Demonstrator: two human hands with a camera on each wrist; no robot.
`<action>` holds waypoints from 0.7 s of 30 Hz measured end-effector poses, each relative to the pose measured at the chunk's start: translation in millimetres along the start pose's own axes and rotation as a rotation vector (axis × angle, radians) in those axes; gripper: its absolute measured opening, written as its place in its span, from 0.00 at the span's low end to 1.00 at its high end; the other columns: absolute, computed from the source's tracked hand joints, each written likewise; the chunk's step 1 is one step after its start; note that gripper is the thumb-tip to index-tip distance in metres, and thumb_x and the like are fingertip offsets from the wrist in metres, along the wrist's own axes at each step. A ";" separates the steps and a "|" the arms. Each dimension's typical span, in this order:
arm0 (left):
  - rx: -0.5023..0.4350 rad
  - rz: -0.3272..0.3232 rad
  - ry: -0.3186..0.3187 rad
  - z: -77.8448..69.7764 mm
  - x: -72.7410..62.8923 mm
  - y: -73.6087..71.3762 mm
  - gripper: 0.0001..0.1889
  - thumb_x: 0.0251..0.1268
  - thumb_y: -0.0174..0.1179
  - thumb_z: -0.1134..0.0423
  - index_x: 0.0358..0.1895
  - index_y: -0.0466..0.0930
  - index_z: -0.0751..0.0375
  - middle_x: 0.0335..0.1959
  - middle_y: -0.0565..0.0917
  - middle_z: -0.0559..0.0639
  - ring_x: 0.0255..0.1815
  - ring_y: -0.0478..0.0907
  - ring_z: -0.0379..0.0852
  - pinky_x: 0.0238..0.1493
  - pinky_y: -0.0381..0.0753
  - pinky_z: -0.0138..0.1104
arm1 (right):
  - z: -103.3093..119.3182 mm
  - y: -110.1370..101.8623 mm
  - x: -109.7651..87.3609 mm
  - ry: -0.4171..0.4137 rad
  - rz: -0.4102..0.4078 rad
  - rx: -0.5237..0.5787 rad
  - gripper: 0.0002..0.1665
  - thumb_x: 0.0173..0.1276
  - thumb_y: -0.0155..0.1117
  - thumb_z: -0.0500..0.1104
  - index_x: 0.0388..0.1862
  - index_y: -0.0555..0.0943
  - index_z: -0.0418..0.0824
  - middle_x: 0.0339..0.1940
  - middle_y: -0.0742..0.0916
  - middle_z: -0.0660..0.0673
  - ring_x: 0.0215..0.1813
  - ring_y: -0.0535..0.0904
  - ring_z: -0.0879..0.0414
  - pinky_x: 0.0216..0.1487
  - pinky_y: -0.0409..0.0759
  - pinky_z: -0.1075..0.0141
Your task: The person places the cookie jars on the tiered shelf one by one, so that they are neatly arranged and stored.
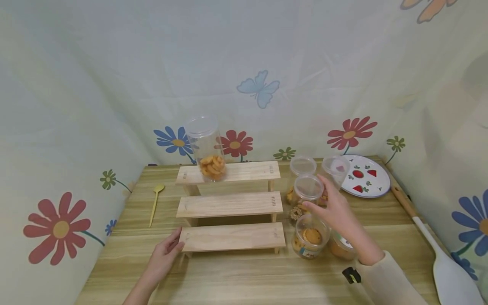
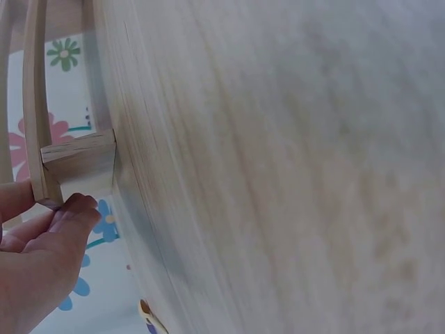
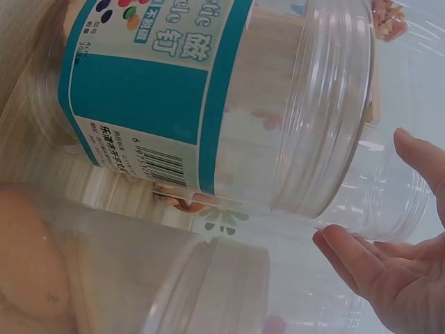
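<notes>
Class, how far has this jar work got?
Apparently done: one cookie jar stands on the top tier. In hand: the right hand is at a clustered jar's lid, its grip unclear; the left hand holds the bottom tier's left end. Probably left: the clustered jars, since the middle tier and bottom tier hold none.

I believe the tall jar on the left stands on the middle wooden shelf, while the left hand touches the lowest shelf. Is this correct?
Not quite. The head view shows the tall jar on the top wooden shelf, not the middle one; the left hand does touch the lowest shelf.
</notes>
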State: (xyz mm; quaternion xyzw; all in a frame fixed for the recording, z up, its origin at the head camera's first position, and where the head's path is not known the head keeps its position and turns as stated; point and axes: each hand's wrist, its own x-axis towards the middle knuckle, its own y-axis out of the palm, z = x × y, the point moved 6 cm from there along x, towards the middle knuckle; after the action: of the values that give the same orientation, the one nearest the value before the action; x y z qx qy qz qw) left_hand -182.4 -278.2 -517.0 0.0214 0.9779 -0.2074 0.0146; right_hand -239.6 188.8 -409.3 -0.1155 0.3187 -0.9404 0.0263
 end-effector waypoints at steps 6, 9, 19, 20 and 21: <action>-0.013 0.022 -0.008 -2.6 -0.9 0.0 0.28 0.73 0.53 0.65 0.71 0.58 0.72 0.70 0.61 0.68 0.66 0.64 0.62 0.61 0.68 0.34 | -0.7 -0.9 -0.4 -0.004 -0.010 0.012 0.51 0.60 0.73 0.48 0.75 0.55 0.41 0.62 0.74 0.34 0.61 0.73 0.38 0.53 0.79 0.51; -0.013 0.023 -0.018 -2.8 -1.2 0.0 0.28 0.74 0.53 0.65 0.71 0.58 0.71 0.70 0.61 0.68 0.67 0.64 0.61 0.61 0.68 0.35 | -0.7 -1.3 -0.8 -0.006 -0.016 0.012 0.50 0.60 0.73 0.48 0.74 0.55 0.41 0.62 0.73 0.33 0.61 0.73 0.38 0.53 0.79 0.51; -0.002 0.018 -0.030 -2.4 -1.4 -0.7 0.27 0.74 0.52 0.65 0.71 0.58 0.70 0.70 0.61 0.67 0.67 0.64 0.61 0.62 0.68 0.37 | 5.6 -6.0 0.2 -0.015 -0.026 0.032 0.51 0.58 0.73 0.51 0.74 0.57 0.40 0.61 0.75 0.33 0.60 0.74 0.39 0.53 0.80 0.52; -0.003 0.020 -0.031 -2.1 -1.5 -0.7 0.28 0.74 0.52 0.65 0.71 0.58 0.70 0.70 0.61 0.67 0.67 0.63 0.61 0.62 0.68 0.37 | 6.5 -6.3 0.2 -0.015 -0.026 0.033 0.52 0.58 0.73 0.52 0.74 0.57 0.40 0.61 0.74 0.33 0.60 0.74 0.39 0.53 0.80 0.52; -0.005 0.022 -0.029 -2.5 -1.7 -0.7 0.28 0.74 0.52 0.64 0.71 0.58 0.70 0.70 0.61 0.67 0.67 0.63 0.61 0.62 0.68 0.37 | 7.4 -6.7 0.0 -0.015 -0.027 0.038 0.52 0.58 0.73 0.52 0.74 0.57 0.40 0.61 0.75 0.33 0.60 0.74 0.40 0.53 0.80 0.52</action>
State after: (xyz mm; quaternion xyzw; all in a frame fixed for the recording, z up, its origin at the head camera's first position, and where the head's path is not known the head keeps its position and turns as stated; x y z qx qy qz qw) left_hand -180.8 -277.8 -514.4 0.0289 0.9779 -0.2049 0.0311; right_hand -237.8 189.7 -399.6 -0.1264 0.2990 -0.9457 0.0180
